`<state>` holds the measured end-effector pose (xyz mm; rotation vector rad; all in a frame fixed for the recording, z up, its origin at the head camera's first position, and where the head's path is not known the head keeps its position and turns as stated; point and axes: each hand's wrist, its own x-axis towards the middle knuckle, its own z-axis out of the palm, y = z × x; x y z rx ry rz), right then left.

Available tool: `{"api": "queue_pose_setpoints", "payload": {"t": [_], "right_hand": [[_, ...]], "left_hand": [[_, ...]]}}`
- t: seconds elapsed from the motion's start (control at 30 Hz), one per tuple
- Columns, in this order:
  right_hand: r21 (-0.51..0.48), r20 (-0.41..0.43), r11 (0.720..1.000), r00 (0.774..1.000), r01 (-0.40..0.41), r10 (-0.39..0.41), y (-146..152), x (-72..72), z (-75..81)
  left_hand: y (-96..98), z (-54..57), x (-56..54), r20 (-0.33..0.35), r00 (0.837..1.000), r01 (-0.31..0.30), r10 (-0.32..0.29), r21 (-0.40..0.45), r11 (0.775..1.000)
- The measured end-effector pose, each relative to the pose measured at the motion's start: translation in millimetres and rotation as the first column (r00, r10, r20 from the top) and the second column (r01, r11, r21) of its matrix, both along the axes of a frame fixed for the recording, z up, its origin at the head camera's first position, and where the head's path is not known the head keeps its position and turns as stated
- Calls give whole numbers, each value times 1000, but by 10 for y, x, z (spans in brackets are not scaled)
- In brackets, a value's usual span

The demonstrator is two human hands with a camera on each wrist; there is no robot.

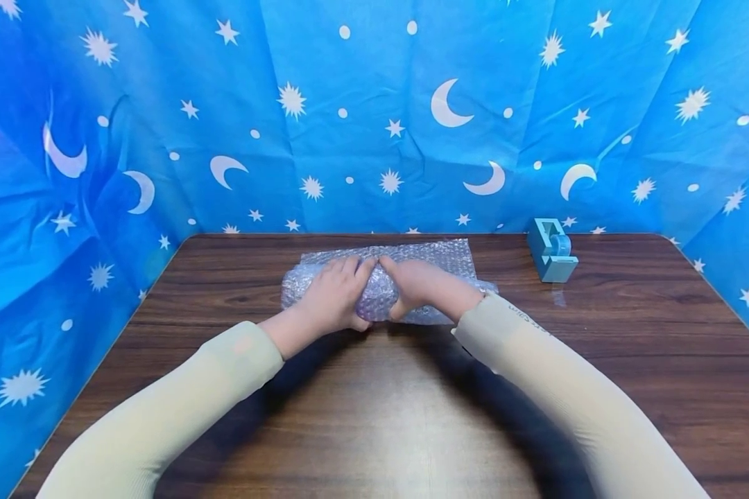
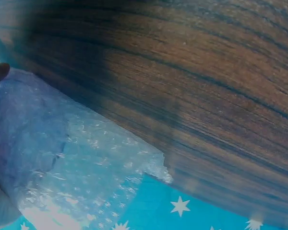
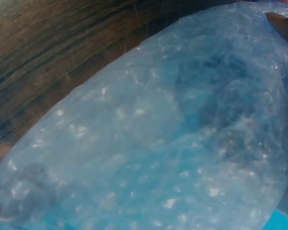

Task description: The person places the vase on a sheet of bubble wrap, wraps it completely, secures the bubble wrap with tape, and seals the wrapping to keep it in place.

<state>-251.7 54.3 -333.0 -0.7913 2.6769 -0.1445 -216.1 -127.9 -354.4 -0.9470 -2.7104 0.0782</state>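
A rolled bundle of bubble wrap (image 1: 376, 294) lies across the far middle of the table, with a faint purple tint showing through its layers. My left hand (image 1: 333, 294) grips the roll left of its middle, fingers over the top and thumb low on the near side. Close beside it, my right hand (image 1: 418, 281) holds the roll with fingers and thumb spread around it. A flat stretch of the bubble wrap extends behind the hands toward the back edge. Both wrist views show the wrap (image 2: 101, 148) up close, a fingertip (image 3: 278, 21) pressing it in the right one. What lies inside is hidden.
A teal tape dispenser (image 1: 552, 253) with a roll of clear tape stands at the back right of the wooden table (image 1: 374, 416). A small clear strip (image 1: 558, 298) lies just in front of it. Blue star-and-moon cloth (image 1: 362, 125) hangs behind and along both sides.
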Motion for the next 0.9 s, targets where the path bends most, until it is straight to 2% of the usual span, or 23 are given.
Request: {"api": "queue_pose_setpoints", "payload": {"t": [0.23, 0.33, 0.47, 0.7, 0.9], "right_hand": [[30, 69, 1000, 998, 5, -7, -27, 97, 32], [48, 90, 999, 996, 5, -9, -20, 160, 74], [46, 107, 999, 994, 7, -12, 29, 208, 98], [-16, 101, 1000, 995, -18, 19, 141, 197, 73], [-5, 86, 1000, 996, -9, 9, 245, 146, 81]], "left_hand": [[-62, -20, 61, 89, 996, 13, -19, 76, 997], [-81, -38, 101, 90, 995, 41, -53, 121, 992], [-66, -69, 120, 61, 994, 85, -95, 158, 984], [4, -44, 117, 99, 991, 72, -88, 158, 985], [115, -67, 63, 109, 992, 50, -66, 145, 988]]}}
